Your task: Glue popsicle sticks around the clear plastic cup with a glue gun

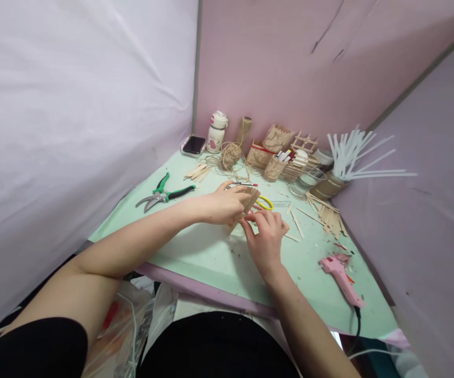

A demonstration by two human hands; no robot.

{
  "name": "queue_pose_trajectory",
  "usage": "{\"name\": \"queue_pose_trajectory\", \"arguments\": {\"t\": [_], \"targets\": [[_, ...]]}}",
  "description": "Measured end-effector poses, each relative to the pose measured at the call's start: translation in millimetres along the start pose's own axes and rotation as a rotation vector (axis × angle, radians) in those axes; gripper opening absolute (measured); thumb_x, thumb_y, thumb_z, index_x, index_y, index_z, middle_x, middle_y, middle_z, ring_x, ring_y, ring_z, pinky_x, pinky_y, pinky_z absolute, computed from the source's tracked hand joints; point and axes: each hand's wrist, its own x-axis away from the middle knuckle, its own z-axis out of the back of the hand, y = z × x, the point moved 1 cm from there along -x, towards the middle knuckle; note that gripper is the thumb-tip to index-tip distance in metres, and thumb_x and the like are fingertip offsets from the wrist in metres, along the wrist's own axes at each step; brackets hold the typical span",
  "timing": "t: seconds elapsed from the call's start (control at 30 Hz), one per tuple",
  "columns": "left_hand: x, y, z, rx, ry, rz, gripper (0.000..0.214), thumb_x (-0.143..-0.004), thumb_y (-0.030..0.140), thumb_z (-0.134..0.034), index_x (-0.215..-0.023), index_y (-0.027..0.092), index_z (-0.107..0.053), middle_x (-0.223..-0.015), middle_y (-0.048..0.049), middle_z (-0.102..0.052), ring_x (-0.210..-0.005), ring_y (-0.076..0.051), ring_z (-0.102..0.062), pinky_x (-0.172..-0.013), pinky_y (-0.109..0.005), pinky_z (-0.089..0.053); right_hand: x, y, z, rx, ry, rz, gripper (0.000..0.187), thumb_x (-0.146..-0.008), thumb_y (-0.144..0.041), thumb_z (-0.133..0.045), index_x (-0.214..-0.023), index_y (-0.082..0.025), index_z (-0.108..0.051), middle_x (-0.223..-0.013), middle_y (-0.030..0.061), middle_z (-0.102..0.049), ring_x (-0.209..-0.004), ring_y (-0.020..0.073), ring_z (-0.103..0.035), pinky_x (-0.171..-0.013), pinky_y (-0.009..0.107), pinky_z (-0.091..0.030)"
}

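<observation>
My left hand is closed round a small flat panel of wooden craft sticks, held tilted above the green table. My right hand sits just below and to the right of the panel, its fingertips pinched against the panel's lower edge; what they pinch, if anything, is too small to name. A yellow loop, perhaps scissor handles, lies just behind the panel.
Green-handled cutters lie at the left. A pink glue gun lies at the right front. Loose sticks, a twine ball, a phone, a bottle, small baskets and white glue sticks line the back. Fabric walls close in on three sides.
</observation>
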Motion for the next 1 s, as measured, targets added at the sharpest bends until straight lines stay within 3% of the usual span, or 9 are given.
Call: {"name": "queue_pose_trajectory", "arguments": {"t": [0.27, 0.47, 0.73, 1.0], "targets": [[2.4, 0.2, 2.9, 0.094, -0.021, -0.001, 0.007, -0.079, 0.024, -0.068, -0.077, 0.018, -0.070, -0.136, -0.0105, -0.055, -0.139, -0.035, -0.033, -0.113, -0.059, -0.017, -4.0, 0.2, -0.5, -0.066, -0.008, -0.001, 0.017, -0.087, -0.030, -0.068, -0.074, -0.022, -0.063, -0.079, 0.0003, -0.066, -0.087, 0.0212, -0.052, -0.080, 0.035, -0.025], [7.8, -11.6, 9.8, 0.348, 0.061, -0.152, 0.013, -0.088, 0.027, -0.060, -0.095, 0.018, -0.066, -0.122, -0.0100, -0.064, -0.126, -0.024, -0.052, -0.108, -0.039, -0.037, -2.3, 1.5, -0.6, -0.080, 0.012, 0.002, 0.015, -0.089, -0.031, -0.067, -0.076, -0.022, -0.066, -0.080, 0.0000, -0.067, -0.087, 0.0205, -0.052, -0.080, 0.036, -0.025], [10.5, -12.8, 0.6, 0.421, 0.191, -0.062, 0.013, -0.089, 0.020, -0.057, -0.083, 0.017, -0.068, -0.112, -0.0075, -0.071, -0.104, -0.018, -0.065, -0.088, -0.027, -0.048, -1.3, 3.5, -1.2, -0.080, -0.015, 0.005, 0.015, -0.091, -0.032, -0.064, -0.079, -0.024, -0.067, -0.081, 0.0006, -0.068, -0.089, 0.0202, -0.053, -0.080, 0.036, -0.026], [11.9, -10.9, 2.1, 0.369, 0.182, -0.017, 0.013, -0.089, 0.023, -0.058, -0.083, 0.018, -0.069, -0.103, -0.0051, -0.075, -0.100, -0.017, -0.067, -0.094, -0.028, -0.045, 0.9, 6.3, 1.2, -0.087, -0.006, 0.068, 0.008, -0.092, -0.027, -0.063, -0.088, -0.024, -0.070, -0.085, 0.0006, -0.071, -0.090, 0.0204, -0.052, -0.082, 0.037, -0.027]]}}
